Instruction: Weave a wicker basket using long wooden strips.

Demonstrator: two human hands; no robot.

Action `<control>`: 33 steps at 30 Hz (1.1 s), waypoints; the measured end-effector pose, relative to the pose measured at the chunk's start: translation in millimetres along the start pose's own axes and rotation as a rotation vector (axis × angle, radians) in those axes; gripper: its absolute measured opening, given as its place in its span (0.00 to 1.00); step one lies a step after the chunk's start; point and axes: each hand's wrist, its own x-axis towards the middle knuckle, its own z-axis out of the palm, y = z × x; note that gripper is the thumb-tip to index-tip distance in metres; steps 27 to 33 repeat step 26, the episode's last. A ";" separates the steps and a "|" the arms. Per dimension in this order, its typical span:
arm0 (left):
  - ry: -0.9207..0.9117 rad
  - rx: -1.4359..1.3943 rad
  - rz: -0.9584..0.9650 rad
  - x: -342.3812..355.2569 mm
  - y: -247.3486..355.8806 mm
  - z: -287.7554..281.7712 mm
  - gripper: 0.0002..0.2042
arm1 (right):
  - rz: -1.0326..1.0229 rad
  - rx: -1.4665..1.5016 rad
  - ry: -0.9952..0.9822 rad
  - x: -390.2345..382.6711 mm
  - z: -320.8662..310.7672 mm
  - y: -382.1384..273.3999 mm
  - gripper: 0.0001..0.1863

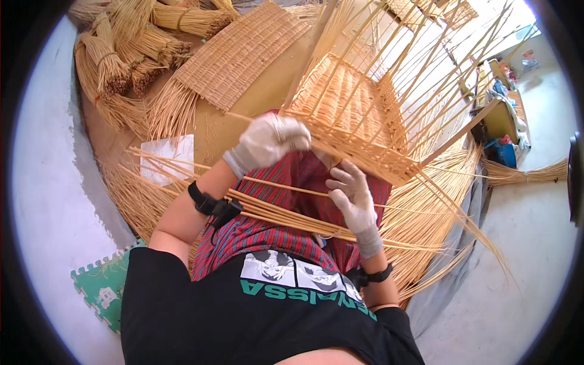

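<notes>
A half-woven rectangular wicker basket (348,97) leans in front of me, its long upright stakes sticking out from the woven walls. My left hand (274,139), in a pale knit glove, is closed at the basket's near left corner. A cane strand (239,116) runs out from its far side, and the fingertips are partly hidden. Below the near wall is my right hand (354,198), gloved as well. Its fingers are apart and reach up to the basket's underside, where the exact contact is hard to see. Several loose canes (267,208) lie across my lap on a red striped cloth (225,255).
A flat woven panel (240,52) lies beyond my left hand, near tied bundles of cane (112,64). Long loose stalks (438,237) spread at my right. A white square sheet (167,159) and a green foam mat (103,292) are at left. A cluttered shelf (508,115) stands at far right.
</notes>
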 end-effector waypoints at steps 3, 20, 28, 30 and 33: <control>-0.224 0.099 0.112 -5.7 3.2 19.1 0.02 | -0.438 0.148 0.149 6.0 3.1 -9.7 0.15; 0.327 -0.289 -0.601 12.0 -69.5 -0.1 0.20 | -0.209 0.146 0.668 47.9 -88.6 1.7 0.08; 0.431 -0.010 -0.435 19.4 -73.9 4.8 0.14 | -0.063 0.171 0.500 70.2 -129.9 17.3 0.09; 0.431 -0.010 -0.435 19.4 -73.9 4.8 0.14 | -0.063 0.171 0.500 70.2 -129.9 17.3 0.09; 0.431 -0.010 -0.435 19.4 -73.9 4.8 0.14 | -0.063 0.171 0.500 70.2 -129.9 17.3 0.09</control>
